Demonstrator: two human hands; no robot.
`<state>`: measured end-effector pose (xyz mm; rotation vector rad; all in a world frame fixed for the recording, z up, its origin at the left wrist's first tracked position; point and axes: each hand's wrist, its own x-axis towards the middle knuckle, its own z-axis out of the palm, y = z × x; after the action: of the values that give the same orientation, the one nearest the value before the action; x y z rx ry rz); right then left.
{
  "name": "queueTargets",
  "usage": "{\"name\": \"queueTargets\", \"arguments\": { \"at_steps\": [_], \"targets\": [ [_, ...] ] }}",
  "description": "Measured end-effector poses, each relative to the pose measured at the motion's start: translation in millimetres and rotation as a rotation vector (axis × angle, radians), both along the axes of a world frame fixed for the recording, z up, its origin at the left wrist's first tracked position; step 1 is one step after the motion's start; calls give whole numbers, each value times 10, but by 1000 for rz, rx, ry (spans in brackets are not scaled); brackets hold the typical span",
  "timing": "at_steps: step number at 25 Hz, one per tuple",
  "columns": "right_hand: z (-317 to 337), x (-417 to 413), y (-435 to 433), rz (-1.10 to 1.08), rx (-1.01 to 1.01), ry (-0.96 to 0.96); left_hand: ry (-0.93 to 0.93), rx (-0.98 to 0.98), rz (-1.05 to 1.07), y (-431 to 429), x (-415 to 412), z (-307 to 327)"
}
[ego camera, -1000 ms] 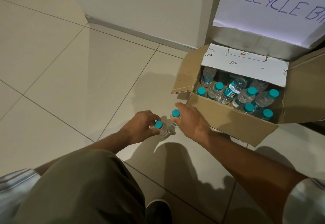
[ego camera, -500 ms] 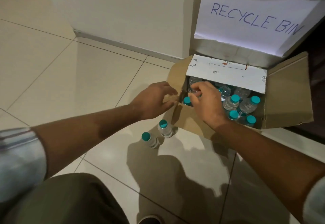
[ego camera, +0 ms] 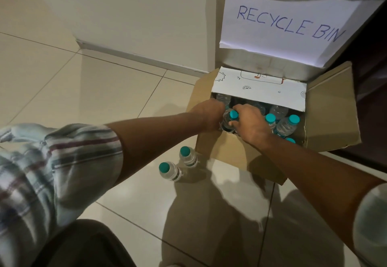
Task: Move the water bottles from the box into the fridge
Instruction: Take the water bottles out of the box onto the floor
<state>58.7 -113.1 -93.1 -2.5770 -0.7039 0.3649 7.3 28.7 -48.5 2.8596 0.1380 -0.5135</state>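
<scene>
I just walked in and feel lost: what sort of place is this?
Probably a corner of a home or small office, indoors: a tiled floor meeting a plain wall, a handwritten RECYCLE BIN sign, and a cardboard box of water bottles on the floor.

Cardboard, plastic, tile, paper and cloth.
Matt brown cardboard box (ego camera: pixel 222 153); clear, glossy plastic bottles (ego camera: pixel 285 127); smooth, glossy tiled floor (ego camera: pixel 104 90); matt white paper sign (ego camera: pixel 282 26); soft striped cloth sleeve (ego camera: pixel 52 162).

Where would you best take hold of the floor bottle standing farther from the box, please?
The bottle stands upright, with its neighbour and the box on its far right. I would grip the body just under the teal cap, coming from the near left.
</scene>
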Motion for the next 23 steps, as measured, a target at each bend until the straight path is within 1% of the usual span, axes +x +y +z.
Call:
{"name": "queueTargets", "arguments": {
  "at_steps": [3,6,10,12,14,17,20,23],
  "targets": [
    [-18,-13,27,-7,-5,37,15,23,18,-51,3,15],
    [1,-52,19,-37,4,36,15,100,30,-108,-3,19],
    [47,-99,-1,-46,-58,33,26,153,49,-188,-51,-19],
    [97,-115,-35,-57,-21,47,23,149,40,-176,-75,-42],
    [192,-108,-73,-29,34,30,5,99,63,-102,-74,-8],
    [463,-15,-105,64,74,-16,-74,25,92,12,-21,112],
    [809,156,-112,162,108,-110,-255,-65,118,121,-41,423],
    [1144,277,-114,261,137,-180,-382,-31,23,335,-280,834]
  ]
}}
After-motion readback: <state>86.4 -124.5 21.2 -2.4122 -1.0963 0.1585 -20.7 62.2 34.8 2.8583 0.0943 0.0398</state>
